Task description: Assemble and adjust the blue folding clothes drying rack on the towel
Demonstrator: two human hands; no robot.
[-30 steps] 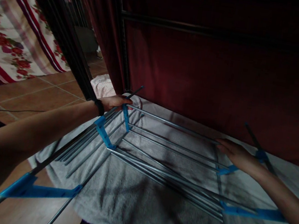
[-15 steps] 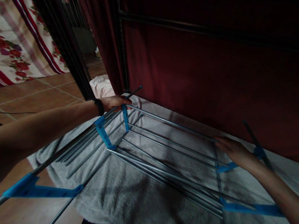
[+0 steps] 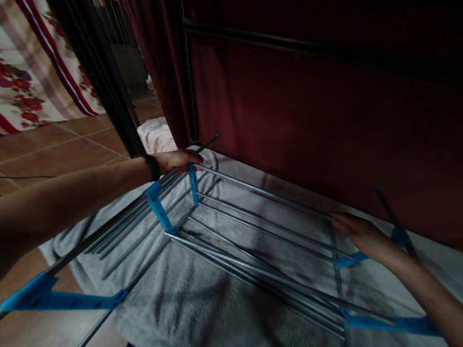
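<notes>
A rack frame point(image 3: 261, 191) of thin metal tubes joined by blue plastic brackets lies across a grey blanket point(image 3: 196, 311). My left hand point(image 3: 177, 159) is closed around its far left corner, by a blue bracket point(image 3: 193, 181). At the right end of the far crossbar, my right hand point(image 3: 354, 230) grips the tube from above, and its fingertips are partly hidden. Several loose-looking metal tubes point(image 3: 252, 273) lie together across the middle. More tubes point(image 3: 122, 227) run side by side at the left. A larger blue bracket point(image 3: 65, 298) sits on the near left upright.
Behind the rack hangs a dark red curtain point(image 3: 326, 129) with a black metal bar point(image 3: 295, 42) across it. A black post point(image 3: 82, 40) slants at the left. Beyond are a floral cloth point(image 3: 18, 77), the tiled floor point(image 3: 78, 136) and a pale striped cloth point(image 3: 157, 134).
Both hands keep their hold on the rack in the same places. The view has shifted very slightly, and the near left bracket sits a little lower and further left.
</notes>
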